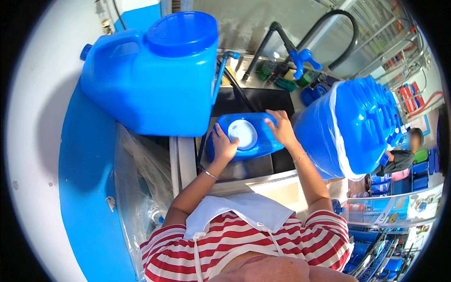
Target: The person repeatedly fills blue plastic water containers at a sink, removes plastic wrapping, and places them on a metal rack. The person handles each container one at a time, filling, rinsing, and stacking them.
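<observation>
Between my hands is a blue plastic container [262, 141] inside the dark metal sink [246, 171]. A round white cap or disc [245, 135] shows on its upward face. My left hand [225, 145] grips the container's left end, its thumb at the edge of the white disc. At the right end, my right hand [282, 128] has its fingers over the far edge. What lies under the container is hidden.
A large blue water jug [155, 88] stands at the upper left. Several plastic-wrapped blue jugs [352, 130] crowd the right side. Behind the sink are a blue-handled tap [303, 62], a green scrubbing pad [286, 84] and bottles [269, 67]. A person [400, 158] is farther right.
</observation>
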A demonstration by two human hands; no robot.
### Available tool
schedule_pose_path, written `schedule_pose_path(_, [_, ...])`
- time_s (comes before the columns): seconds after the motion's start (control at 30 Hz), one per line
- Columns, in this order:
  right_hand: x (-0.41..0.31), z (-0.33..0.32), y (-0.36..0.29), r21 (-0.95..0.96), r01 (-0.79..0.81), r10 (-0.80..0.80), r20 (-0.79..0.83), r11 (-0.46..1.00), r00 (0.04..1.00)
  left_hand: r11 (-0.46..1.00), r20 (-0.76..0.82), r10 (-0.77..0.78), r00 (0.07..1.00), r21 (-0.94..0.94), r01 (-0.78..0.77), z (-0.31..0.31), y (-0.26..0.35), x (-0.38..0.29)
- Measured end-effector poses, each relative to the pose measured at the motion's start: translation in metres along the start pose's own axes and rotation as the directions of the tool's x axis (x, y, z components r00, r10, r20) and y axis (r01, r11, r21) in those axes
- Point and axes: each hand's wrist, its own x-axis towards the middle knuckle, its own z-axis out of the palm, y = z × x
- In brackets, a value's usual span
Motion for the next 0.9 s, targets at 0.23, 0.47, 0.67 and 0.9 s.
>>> schedule_pose_path(0.23, [-0.083, 0.054, 0.12, -0.316, -0.388, 0.396, -0.043, 0.865, 0.917, 0.998, 0.086, -0.022, 0.996, 0.061, 0.017, 0.018, 0.053, -0.01])
schedule_pose_path(0.47, [-0.095, 0.03, 0.129, -0.234, -0.456, 0.461, -0.037, 0.859, 0.887, 0.987, 0.052, 0.034, 0.998, 0.153, -0.042, 0.034, 0.079, -0.017])
schedule_pose_path(0.67, [-0.093, 0.018, 0.138, -0.128, -0.483, 0.482, -0.044, 0.866, 0.875, 0.985, 0.007, 0.014, 1.0, 0.171, -0.015, 0.036, 0.08, -0.014])
schedule_pose_path(0.9, [-0.117, -0.004, 0.121, -0.092, -0.185, 0.183, -0.029, 0.978, 0.983, 0.981, -0.027, 0.002, 1.0, 0.192, 0.003, 0.031, 0.066, -0.005])
